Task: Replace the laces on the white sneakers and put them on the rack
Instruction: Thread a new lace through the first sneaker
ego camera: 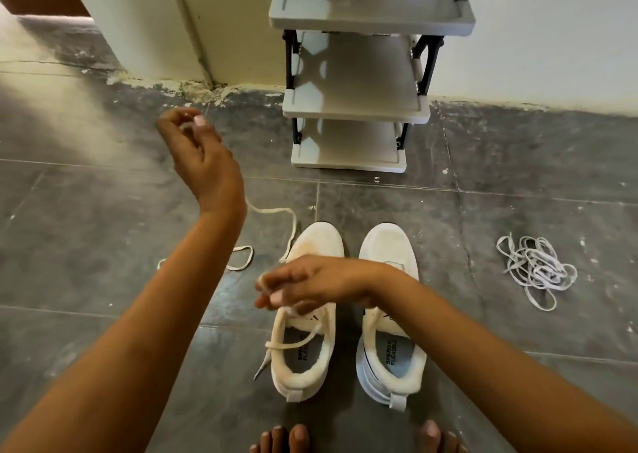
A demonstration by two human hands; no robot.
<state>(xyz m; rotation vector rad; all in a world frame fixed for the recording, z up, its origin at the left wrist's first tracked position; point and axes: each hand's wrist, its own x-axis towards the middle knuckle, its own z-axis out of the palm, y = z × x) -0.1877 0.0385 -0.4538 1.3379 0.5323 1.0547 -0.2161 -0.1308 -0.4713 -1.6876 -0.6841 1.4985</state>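
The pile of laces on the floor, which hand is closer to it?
Right. The right hand is over the shoes, left of the pile of laces; the left hand is farther left.

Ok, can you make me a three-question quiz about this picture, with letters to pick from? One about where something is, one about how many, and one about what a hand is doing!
1. Where is the loose pile of laces?
A. On the floor, right of the sneakers
B. On the bottom rack shelf
C. Inside a sneaker

2. How many white sneakers are on the floor?
A. One
B. Two
C. Four

3. What is the left hand doing?
A. Lying flat on the floor
B. Pinching a cream lace, lifted up
C. Gripping the shoe rack

Answers:
1. A, the pile lies on the dark tiles apart from both shoes.
2. B, the left sneaker and the right sneaker stand side by side in front of the shoe rack.
3. B, the cream lace trails down from its raised fingers.
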